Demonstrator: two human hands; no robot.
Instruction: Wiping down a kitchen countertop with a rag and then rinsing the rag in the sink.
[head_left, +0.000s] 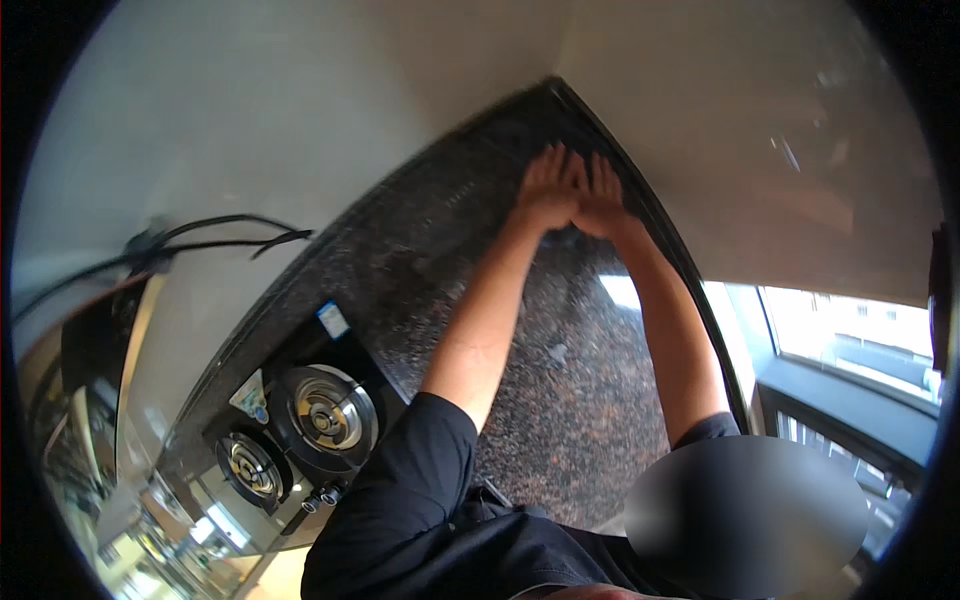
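Observation:
Both bare arms reach out over a dark speckled stone countertop (570, 420) towards its far corner. My left hand (551, 187) and my right hand (604, 196) lie side by side, palms towards the stone and fingers pointing at the corner. The two touch or overlap near the thumbs. Whether a thin cloth or other thing lies beneath them cannot be told. A small pale scrap or mark (557, 354) shows on the counter between the forearms.
At the lower left a black two-burner gas hob (381, 367) is set in the counter, with stickers on it. Black cables (217, 244) hang by the left wall. Raised dark edging (660, 210) runs along the right wall, beside a window (855, 330).

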